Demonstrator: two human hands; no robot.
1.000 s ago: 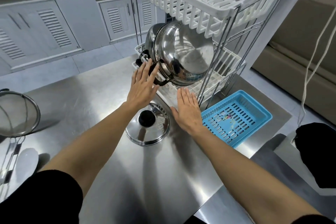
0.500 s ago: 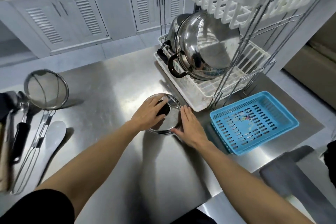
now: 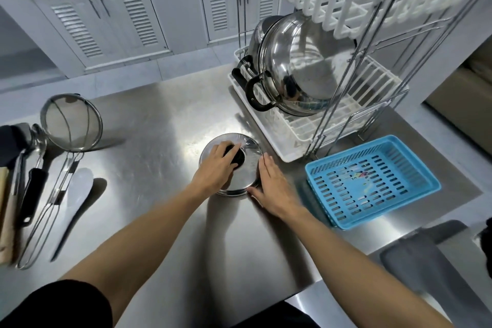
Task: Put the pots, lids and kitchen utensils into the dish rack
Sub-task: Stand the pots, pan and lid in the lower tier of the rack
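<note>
A: Why both hands on one lid [image 3: 241,168]?

B: My guess is that it lies flat on the steel counter [image 3: 149,125], which looks slick, so the right hand [image 3: 274,189] braces its near rim while the left hand [image 3: 218,168] takes the black knob [image 3: 237,157] on top.

A: How are the left fingers [image 3: 226,148] set?

B: Curled down around the knob, closed on it, with the palm over the dome. The lid rests on the counter as far as I can tell (no gap under the rim shows).

A: And the right?

B: Flat and unclenched, fingers straight and together, thumb spread, touching the lid's edge. It holds nothing.

A: Where does the lid sit relative to the dish rack [image 3: 290,138]?

B: Just in front of the lower tier's near corner, with the blue basket [image 3: 372,184] to the right. Two pots [image 3: 300,72] already stand on edge in that tier, leaning back, handles toward us.

A: What remains?

B: This lid, and the utensils at far left: the strainer [image 3: 70,122], the white rice paddle [image 3: 77,189] and several handled tools beside them, well apart from the rack.
</note>
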